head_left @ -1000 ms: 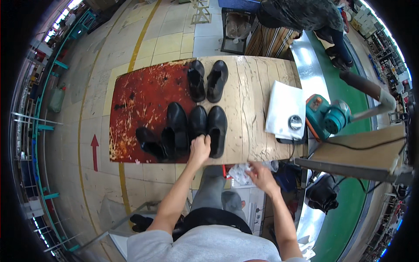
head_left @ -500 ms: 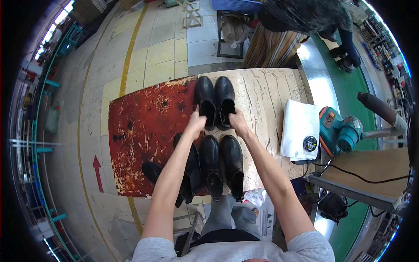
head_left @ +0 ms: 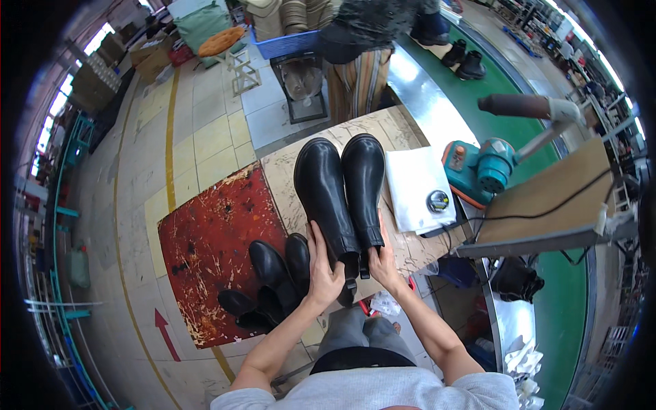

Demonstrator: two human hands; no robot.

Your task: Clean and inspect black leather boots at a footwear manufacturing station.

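A pair of shiny black ankle boots (head_left: 320, 188) is in front of me, toes pointing away and open shafts toward me. Along the outer side of the left boot's shaft lies my left hand (head_left: 323, 268), closed round it. My right hand (head_left: 384, 263) grips the right boot (head_left: 364, 178) near its heel and shaft. The two boots are close side by side and look large, raised over the workbench. Several other black boots (head_left: 270, 265) sit to the left, partly hidden behind my left hand and arm.
The workbench has a scratched red part (head_left: 205, 253) and a worn pale part (head_left: 277, 178). At right, a white cloth (head_left: 413, 191) carries a round black tin (head_left: 437, 201), beside a teal machine (head_left: 478, 167). A green conveyor (head_left: 471, 102) runs past; a co-worker (head_left: 362, 75) stands across the bench.
My hands have drawn back toward me with a pair of boots, which now appears larger and closer. The view has turned, shifting the cloth and machine leftward in the picture.
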